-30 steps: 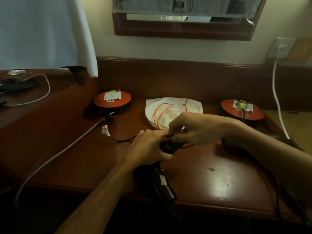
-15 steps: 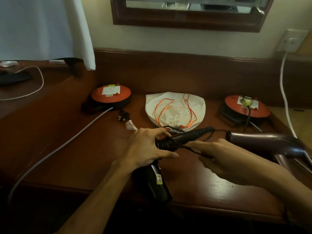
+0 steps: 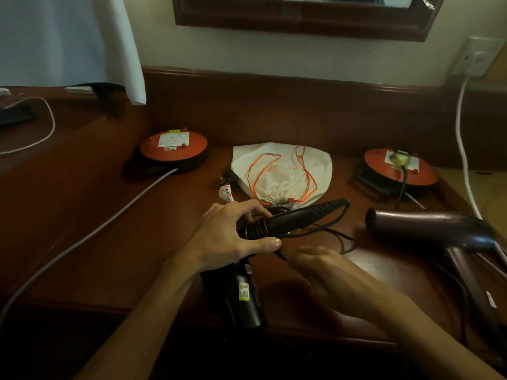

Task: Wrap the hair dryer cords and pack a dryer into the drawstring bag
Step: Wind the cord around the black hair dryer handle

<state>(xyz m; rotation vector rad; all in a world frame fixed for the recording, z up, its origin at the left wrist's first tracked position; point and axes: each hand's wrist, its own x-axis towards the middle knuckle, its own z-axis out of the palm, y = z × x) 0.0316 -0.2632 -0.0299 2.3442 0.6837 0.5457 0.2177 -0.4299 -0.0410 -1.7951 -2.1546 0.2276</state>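
- The black dryer (image 3: 241, 294) sits at the desk's near edge, barrel hanging toward the viewer past the rim. Its handle (image 3: 299, 215) folds up and runs away to the right, tip aimed at the bag (image 3: 282, 171).
- Left hand (image 3: 227, 237) grips the joint where handle meets body, thumb across the front.
- Right hand (image 3: 321, 267) is blurry, just in front of the handle; looks like it pinches the cord (image 3: 326, 229), but I honestly can't tell for sure.
- Cord loops loosely under and right of the handle; its plug (image 3: 229, 175) lies by the bag's left side.
- Second dryer (image 3: 428, 229) lies well to the right, nozzle pointing left, handle running toward the near-right corner.
- Bare desk (image 3: 123, 242) to the left, apart from a grey cable (image 3: 90, 237) crossing it. Two orange reels (image 3: 174, 146) flank the bag at the back.
- Versus half a second ago: right hand slid in closer to the left thumb, and the plug ended up nearer the bag.
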